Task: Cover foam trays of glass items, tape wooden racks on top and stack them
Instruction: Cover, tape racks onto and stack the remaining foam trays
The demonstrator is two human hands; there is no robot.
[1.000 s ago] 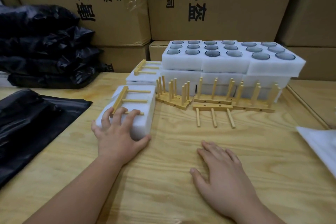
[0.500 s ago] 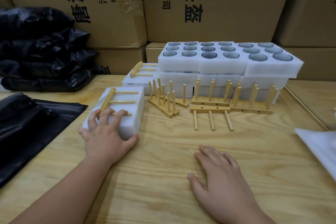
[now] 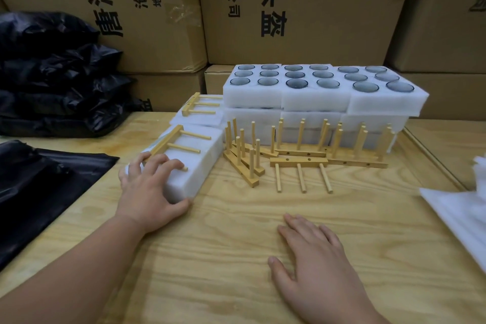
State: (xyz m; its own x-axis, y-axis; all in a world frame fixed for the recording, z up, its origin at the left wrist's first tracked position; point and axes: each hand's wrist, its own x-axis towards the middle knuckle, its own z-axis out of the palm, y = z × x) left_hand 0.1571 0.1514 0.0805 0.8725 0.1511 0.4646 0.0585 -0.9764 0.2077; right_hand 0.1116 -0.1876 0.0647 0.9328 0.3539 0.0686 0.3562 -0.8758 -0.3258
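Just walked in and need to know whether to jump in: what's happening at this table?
A person is packing glassware. Their left hand grips the near end of a covered foam tray with a wooden rack lying on top, set at the table's left. The right hand rests flat on the wood, holding nothing. Loose racks lie in front of stacked open trays of glasses, not yet covered.
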